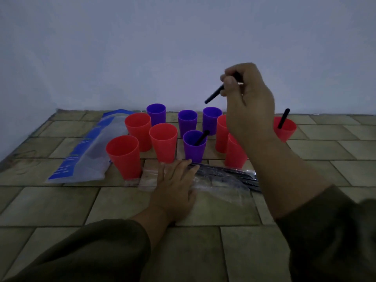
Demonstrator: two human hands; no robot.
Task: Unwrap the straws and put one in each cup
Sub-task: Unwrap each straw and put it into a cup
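My right hand (249, 102) is raised above the cups, pinching a black straw (213, 96) that slants down to the left over a purple cup (211, 119) at the back. My left hand (177, 186) lies flat, fingers spread, on a clear plastic wrapper (221, 188) holding several black straws (240, 176). Several red and purple cups stand in a cluster. The front purple cup (194, 148) holds a black straw (201, 137). The far right red cup (285, 129) also holds a straw (283, 118). Two red cups (234, 151) are partly hidden behind my right wrist.
A long clear bag with blue print (89, 151) lies to the left of the cups. The brick-patterned table (61, 204) meets a plain wall at the back. Three red cups (124, 155) at the left look to have no straws in them.
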